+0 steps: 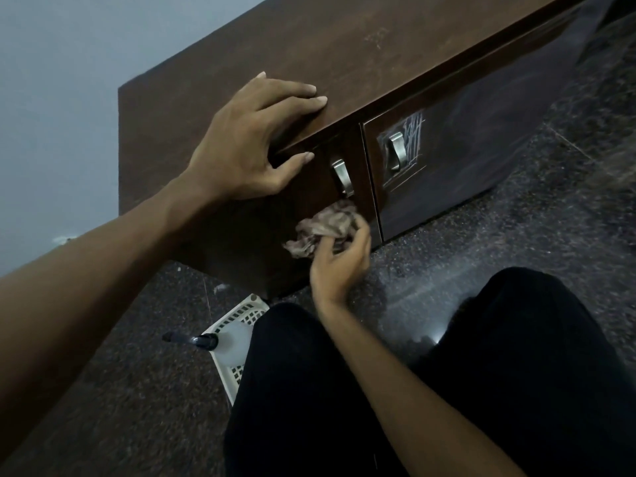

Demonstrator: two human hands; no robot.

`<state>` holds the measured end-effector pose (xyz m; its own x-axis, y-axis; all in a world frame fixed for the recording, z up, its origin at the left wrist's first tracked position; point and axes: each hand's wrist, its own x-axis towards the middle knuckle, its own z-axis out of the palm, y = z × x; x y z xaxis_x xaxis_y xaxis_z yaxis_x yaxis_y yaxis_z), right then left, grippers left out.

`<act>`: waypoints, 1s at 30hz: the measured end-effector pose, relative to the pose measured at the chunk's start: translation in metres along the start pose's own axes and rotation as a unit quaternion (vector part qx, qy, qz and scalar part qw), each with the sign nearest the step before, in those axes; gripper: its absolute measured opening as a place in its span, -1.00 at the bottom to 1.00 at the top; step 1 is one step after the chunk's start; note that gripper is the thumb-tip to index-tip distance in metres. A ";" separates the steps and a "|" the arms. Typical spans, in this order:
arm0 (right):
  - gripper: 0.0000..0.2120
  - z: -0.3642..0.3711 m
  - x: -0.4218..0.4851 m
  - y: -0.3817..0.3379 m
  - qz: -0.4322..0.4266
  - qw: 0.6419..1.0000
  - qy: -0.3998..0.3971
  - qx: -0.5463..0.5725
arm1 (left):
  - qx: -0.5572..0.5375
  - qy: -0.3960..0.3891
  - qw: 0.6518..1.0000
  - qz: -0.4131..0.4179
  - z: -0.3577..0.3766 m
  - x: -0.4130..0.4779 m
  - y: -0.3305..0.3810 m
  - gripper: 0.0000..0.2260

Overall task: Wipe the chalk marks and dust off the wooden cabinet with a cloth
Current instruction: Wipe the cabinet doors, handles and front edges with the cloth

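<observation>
in the head view, white chalk marks (413, 132) were scribbled around the metal handle (396, 151) on the right door. they were just lines and a box shape, and i could not read them as words. the left hand (247, 139) lay on the top edge of the wooden cabinet (309, 39), with 4 fingers straight and flat on top and the thumb against the front. the right hand (339, 261) had its fingers curled around a crumpled cloth (327, 225). the cloth was against the left door, just below the other handle (342, 177). a white basket (237, 318) sat on the floor by the knee.

Grey wall (51, 98), dark speckled floor (516, 242)
</observation>
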<state>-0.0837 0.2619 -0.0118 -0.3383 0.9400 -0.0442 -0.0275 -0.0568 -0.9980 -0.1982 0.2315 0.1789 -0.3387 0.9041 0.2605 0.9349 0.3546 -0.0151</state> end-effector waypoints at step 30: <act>-0.64 -0.021 0.021 0.082 0.105 0.986 -0.070 -0.106 | -0.009 0.010 1.000 -0.003 0.000 -0.002 0.003 -0.51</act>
<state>-0.0729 0.2840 -0.0958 -0.4430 0.8585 -0.2585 0.2486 -0.1595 -0.9554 -0.1947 0.2310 0.1783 -0.3416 0.8971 0.2803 0.9349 0.3549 0.0033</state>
